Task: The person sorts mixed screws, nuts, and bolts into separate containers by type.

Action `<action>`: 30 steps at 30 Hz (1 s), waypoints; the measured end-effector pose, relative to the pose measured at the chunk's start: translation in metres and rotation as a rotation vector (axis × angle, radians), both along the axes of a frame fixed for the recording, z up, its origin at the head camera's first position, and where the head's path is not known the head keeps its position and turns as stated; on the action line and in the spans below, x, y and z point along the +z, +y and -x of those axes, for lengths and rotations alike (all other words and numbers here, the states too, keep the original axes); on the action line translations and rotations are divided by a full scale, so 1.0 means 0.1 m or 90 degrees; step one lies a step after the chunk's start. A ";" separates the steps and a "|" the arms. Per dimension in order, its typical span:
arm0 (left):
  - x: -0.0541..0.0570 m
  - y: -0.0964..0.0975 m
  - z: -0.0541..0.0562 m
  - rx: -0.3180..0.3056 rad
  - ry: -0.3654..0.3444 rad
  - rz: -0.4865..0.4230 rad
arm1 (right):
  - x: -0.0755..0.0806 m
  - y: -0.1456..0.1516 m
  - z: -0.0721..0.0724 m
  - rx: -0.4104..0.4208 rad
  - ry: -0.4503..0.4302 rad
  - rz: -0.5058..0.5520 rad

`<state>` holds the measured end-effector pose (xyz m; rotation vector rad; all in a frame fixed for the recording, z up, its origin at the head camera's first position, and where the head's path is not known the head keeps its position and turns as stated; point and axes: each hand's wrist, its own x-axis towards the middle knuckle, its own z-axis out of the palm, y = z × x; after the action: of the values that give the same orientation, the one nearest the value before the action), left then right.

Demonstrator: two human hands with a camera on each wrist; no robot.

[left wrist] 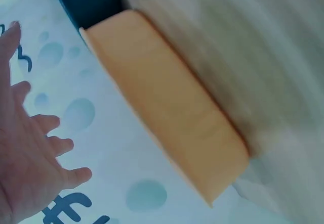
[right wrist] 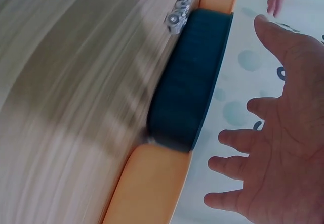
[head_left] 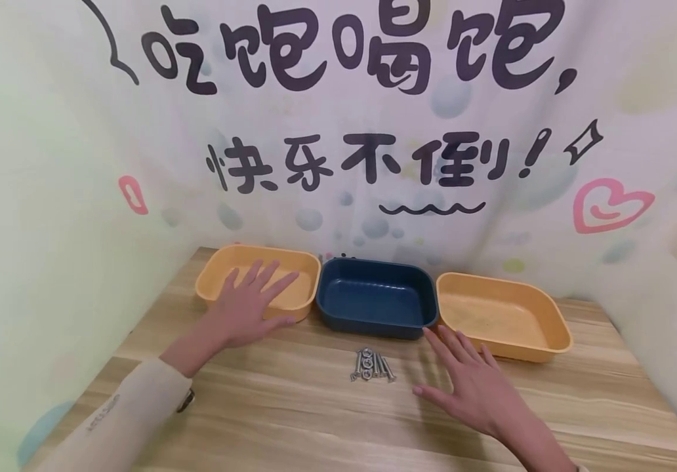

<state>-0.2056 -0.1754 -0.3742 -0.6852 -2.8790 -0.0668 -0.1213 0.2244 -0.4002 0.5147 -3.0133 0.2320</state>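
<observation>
My left hand [head_left: 244,308], fingers spread, hovers over the front of the left orange tray [head_left: 220,259] and holds nothing. In the head view my right hand [head_left: 474,383] is spread too, above the table before the gap between the dark blue tray [head_left: 376,324] and the right orange tray [head_left: 504,347]. Its palm shows bare in the right wrist view. Between the hands, in front of the blue tray, a small group of metal bolts [head_left: 384,367] and nuts [head_left: 367,363] lies on the wood. Neither hand touches the hardware.
The three trays stand side by side along the back of the wood-grain table [head_left: 291,406]. Right behind them hangs a printed cloth backdrop [head_left: 315,223] with large black lettering, and pale cloth closes off both sides.
</observation>
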 end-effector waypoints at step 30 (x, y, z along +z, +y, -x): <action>0.46 -0.79 0.99 0.309 -0.176 -0.206 | 0.21 -0.65 0.12 -0.127 -0.165 0.202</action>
<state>-0.3041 -0.2542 -0.3285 0.0935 -3.0931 -0.5829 -0.1335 0.1599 -0.3787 0.1637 -3.1477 0.8013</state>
